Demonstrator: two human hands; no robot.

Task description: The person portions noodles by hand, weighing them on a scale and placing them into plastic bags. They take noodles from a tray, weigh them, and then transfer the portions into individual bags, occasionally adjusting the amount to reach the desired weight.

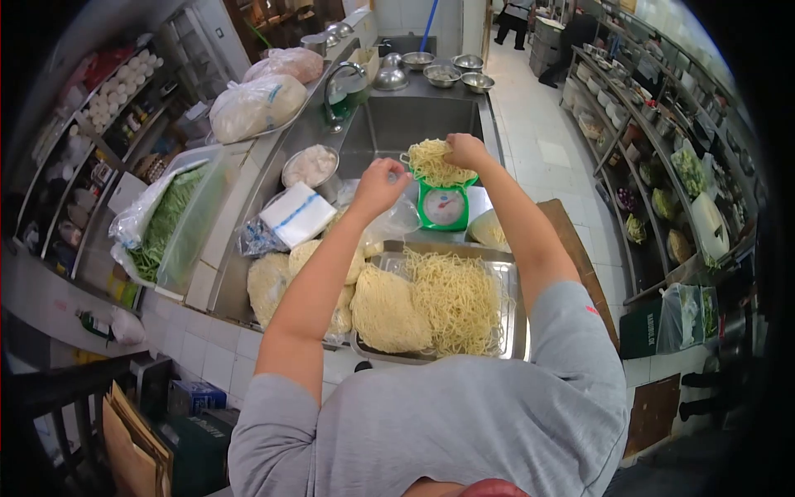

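Note:
A heap of yellow noodles rests on top of a green kitchen scale with a round dial. My right hand is closed on noodles at the right side of that heap. Left of the scale, my left hand is held up with its fingers pinched together; whatever they hold is too small to make out. Below it lies a clear plastic bag. Nearer my body, a metal tray bears loose noodles and a denser noodle block.
Behind the scale is a steel sink with a faucet and metal bowls. To the left stand a white plastic stack, a bowl of pale food and a bin of greens. Shelves line the right; people stand farther back.

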